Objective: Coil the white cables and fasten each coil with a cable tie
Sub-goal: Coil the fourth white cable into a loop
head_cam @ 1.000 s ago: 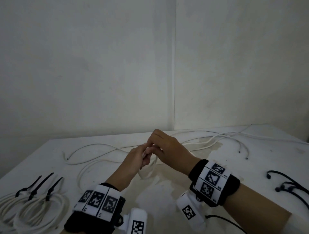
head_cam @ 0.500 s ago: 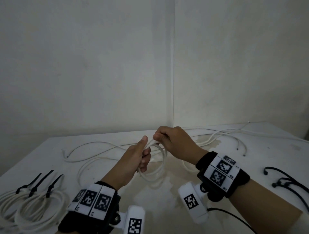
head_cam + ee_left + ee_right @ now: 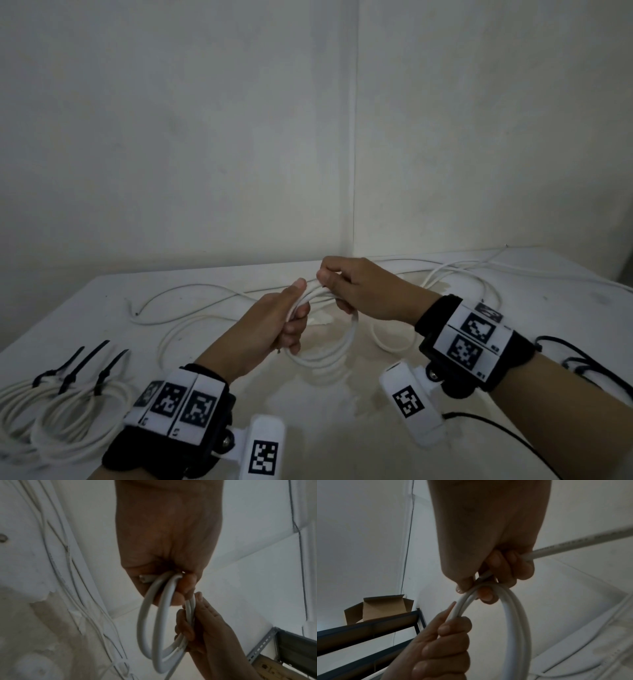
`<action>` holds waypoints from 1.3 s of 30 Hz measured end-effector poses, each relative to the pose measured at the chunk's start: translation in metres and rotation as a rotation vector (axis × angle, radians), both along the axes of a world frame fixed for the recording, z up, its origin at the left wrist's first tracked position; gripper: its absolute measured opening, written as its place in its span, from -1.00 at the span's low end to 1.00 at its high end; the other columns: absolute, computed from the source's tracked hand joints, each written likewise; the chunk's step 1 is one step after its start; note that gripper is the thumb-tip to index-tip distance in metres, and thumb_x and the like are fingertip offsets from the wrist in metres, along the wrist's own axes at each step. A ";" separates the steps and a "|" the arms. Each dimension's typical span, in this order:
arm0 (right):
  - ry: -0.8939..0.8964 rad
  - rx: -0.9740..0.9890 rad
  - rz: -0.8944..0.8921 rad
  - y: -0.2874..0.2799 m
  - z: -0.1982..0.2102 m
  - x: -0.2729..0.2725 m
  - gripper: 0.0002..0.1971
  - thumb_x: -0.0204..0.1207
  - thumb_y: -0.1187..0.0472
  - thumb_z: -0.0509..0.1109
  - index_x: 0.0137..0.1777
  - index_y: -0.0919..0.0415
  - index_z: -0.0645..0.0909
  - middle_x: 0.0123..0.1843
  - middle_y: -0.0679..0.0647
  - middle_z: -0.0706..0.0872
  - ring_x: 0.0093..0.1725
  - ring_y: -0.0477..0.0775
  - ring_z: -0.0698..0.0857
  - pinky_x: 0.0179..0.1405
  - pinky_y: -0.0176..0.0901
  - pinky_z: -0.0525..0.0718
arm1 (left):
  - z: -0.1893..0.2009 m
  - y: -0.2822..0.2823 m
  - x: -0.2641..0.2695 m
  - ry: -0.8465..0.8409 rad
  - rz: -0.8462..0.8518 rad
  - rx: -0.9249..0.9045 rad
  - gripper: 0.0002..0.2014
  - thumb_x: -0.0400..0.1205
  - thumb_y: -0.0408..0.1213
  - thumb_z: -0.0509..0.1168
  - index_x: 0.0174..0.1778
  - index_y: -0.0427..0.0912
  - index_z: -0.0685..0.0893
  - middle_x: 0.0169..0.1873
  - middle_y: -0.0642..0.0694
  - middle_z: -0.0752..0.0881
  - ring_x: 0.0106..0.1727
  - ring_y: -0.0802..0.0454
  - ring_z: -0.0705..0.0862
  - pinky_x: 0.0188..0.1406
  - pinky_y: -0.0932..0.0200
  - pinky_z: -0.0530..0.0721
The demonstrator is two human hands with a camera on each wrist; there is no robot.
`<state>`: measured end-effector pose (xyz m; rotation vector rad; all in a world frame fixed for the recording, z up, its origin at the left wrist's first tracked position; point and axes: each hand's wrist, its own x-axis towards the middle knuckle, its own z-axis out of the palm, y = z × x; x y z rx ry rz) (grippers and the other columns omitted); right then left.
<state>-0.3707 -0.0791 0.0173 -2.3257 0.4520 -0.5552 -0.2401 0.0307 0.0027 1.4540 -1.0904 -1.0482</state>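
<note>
So we're at the white table (image 3: 102, 301) in the corner, with loose white cable (image 3: 191, 291) sprawled across the far half and three finished coils (image 3: 61, 414) with black ties parked at our near left, more black cable ties (image 3: 589, 363) off to the right. In the middle we're holding the coil in progress (image 3: 329, 356) up off the surface, a few loops hanging down below both fists. Our left hand (image 3: 274, 322) is wrapped around the left side of the loops, thumb up. Our right hand (image 3: 363, 291) pinches the top of the bundle just beside it, with the free strand (image 3: 573, 545) running out to the right and away toward the far side. So the slack lies right of the grip, and we reckon the right hand feeds the next loop.
</note>
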 end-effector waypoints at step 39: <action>-0.045 -0.070 -0.263 -0.047 -0.068 -0.017 -0.91 0.68 0.25 0.10 0.04 0.04 0.38 -0.38 -0.03 0.49 -0.41 -0.02 0.45 -0.40 -0.31 0.42 | 0.007 -0.002 0.066 0.362 0.515 -0.333 -0.63 0.71 -0.11 0.04 -0.44 -0.09 0.34 -0.76 0.15 0.23 -0.77 0.24 0.15 -0.82 0.39 0.12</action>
